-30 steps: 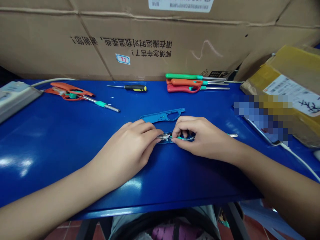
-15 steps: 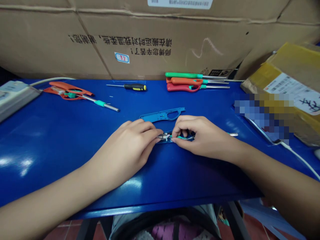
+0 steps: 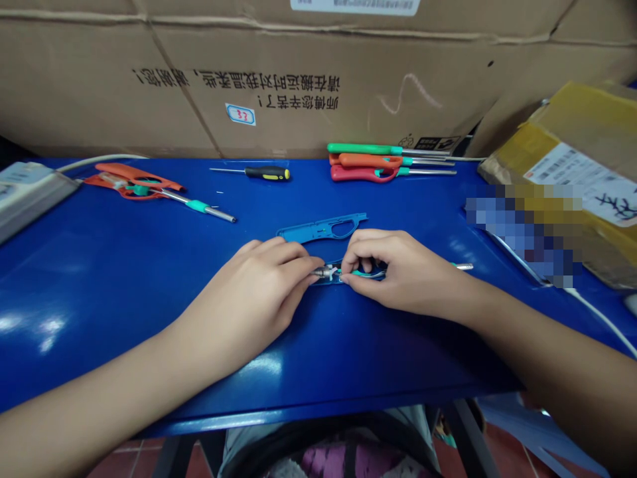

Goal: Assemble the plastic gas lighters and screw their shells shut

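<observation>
The open blue lighter [image 3: 326, 281] lies on the counter [image 3: 298, 352] just in front of the person, with both hands on it. Its metal rod [image 3: 464, 266] sticks out past the right hand, the tip pointing right.

The left hand [image 3: 263, 282] is nearly closed: thumb and forefinger pinch the silvery part [image 3: 321, 271] at the lighter's left end. The right hand [image 3: 398, 269] has thumb and forefinger tips drawn together over the lighter's middle, the other fingers curled — whether a small piece sits between those tips, I cannot tell. A small white piece [image 3: 332, 272] shows between the two hands, and thin wires [image 3: 375, 273] run beneath the right hand.

Just behind the hands rests the blue half-shell [image 3: 318, 230], hollow side up. Farther back lies a screwdriver [image 3: 269, 173] with a black and yellow handle, blade to the left. To its right are a green lighter [image 3: 365, 149], an orange lighter [image 3: 371, 160] and a red lighter [image 3: 355, 174], close together, rods to the right. On the left lies an opened orange lighter [image 3: 142, 179], near a white power strip [image 3: 30, 192]. At the right — partly blurred — a phone [image 3: 520, 259] rests beside a taped box [image 3: 562, 123]. A large carton [image 3: 249, 60] stands along the back.
</observation>
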Demonstrator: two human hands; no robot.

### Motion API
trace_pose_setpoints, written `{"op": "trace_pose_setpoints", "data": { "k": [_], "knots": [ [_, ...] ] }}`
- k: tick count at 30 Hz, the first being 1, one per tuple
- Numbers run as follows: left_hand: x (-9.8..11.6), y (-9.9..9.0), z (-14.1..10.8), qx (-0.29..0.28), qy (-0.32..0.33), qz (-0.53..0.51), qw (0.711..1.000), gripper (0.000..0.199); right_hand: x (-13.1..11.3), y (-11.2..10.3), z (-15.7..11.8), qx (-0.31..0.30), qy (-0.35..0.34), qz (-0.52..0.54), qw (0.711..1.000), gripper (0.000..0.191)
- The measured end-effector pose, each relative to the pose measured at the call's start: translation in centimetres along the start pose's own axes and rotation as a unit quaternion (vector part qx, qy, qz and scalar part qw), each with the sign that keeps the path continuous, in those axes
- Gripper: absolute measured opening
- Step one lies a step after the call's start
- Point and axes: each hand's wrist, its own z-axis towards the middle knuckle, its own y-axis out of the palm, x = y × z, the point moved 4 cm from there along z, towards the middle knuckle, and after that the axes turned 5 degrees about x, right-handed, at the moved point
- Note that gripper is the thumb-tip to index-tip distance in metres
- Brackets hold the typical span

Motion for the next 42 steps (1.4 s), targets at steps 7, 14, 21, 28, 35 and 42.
{"op": "trace_pose_setpoints", "data": {
  "k": [7,14,21,28,35,42],
  "knots": [
    [0.02,0.00,0.01,-0.003,-0.001,0.002,1.000,0.027,0.11,0.03,0.00,0.002,-0.007,-0.003,1.000,0.010],
    [-0.02,0.06,0.02,-0.007,-0.002,0.001,1.000,0.027,0.16,0.03,-0.01,0.000,-0.008,-0.003,1.000,0.009],
    [0.02,0.00,-0.04,-0.010,0.000,0.007,1.000,0.028,0.01,0.04,-0.07,-0.006,-0.009,-0.002,1.000,0.010],
    [-0.05,0.12,-0.05,-0.011,0.000,0.008,1.000,0.028,-0.05,0.01,0.04,-0.009,-0.008,-0.007,1.000,0.012],
    [-0.03,0.06,-0.09,-0.011,0.001,0.007,1.000,0.028,0.03,0.05,-0.01,-0.008,-0.011,-0.006,1.000,0.011],
    [0.07,0.26,-0.09,-0.011,0.002,0.005,1.000,0.027,0.02,0.03,-0.06,-0.007,-0.010,-0.006,1.000,0.011]
  ]
}}
